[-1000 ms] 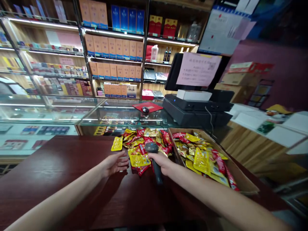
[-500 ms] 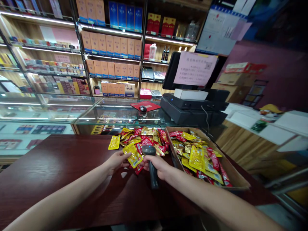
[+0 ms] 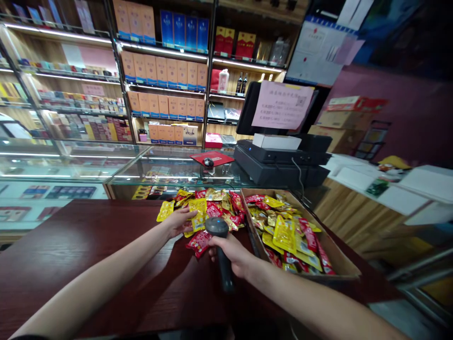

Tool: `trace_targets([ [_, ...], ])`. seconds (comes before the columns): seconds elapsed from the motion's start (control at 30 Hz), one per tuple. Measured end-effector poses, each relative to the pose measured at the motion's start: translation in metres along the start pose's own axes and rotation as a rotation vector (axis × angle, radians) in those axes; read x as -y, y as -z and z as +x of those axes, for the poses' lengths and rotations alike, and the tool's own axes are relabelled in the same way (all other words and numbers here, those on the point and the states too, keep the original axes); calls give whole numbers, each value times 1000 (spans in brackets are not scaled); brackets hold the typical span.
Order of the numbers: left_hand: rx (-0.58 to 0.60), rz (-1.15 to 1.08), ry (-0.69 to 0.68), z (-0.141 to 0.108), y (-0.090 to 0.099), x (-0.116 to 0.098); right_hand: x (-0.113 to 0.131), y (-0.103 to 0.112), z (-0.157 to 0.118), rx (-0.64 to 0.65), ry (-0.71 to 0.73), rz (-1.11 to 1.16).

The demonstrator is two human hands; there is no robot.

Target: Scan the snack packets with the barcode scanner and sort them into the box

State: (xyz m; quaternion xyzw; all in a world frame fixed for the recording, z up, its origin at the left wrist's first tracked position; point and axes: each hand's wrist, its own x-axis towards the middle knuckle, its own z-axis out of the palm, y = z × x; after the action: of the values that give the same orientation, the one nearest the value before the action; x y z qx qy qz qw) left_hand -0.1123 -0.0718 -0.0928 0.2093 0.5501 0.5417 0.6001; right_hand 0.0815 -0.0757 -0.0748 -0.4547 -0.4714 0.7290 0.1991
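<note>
My right hand point(image 3: 231, 255) is wrapped around a dark handheld barcode scanner point(image 3: 217, 227), its rounded head pointing away from me. My left hand point(image 3: 180, 221) grips the left edge of a yellow snack packet point(image 3: 199, 210) in front of the pile. Just below that packet lies a red snack packet point(image 3: 199, 242), close to the scanner head. Behind both hands spreads a heap of red, gold and yellow packets point(image 3: 215, 208) on the dark wooden table point(image 3: 88, 264). Another yellow packet point(image 3: 165, 211) lies at the heap's left end.
To the right, an open cardboard box point(image 3: 341, 275) holds many similar packets. A glass display counter point(image 3: 155, 163) runs behind the table, bearing a mouse point(image 3: 208, 162) on a red mat and a black till with a monitor point(image 3: 279, 163). Stocked shelves line the back wall.
My left hand has carried the yellow packet away from me, toward the heap, and turned it more upright. The red packet in front now shows more. The scanner has come slightly nearer to me.
</note>
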Motion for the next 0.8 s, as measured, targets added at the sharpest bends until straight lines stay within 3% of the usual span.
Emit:
trace_targets([
  [0.33, 17, 28, -7, 20, -13, -11, -5, -5, -18, -19, 8, -67],
  [0.8, 44, 67, -11, 17, -24, -10, -6, -7, -15, -39, 61, -86],
])
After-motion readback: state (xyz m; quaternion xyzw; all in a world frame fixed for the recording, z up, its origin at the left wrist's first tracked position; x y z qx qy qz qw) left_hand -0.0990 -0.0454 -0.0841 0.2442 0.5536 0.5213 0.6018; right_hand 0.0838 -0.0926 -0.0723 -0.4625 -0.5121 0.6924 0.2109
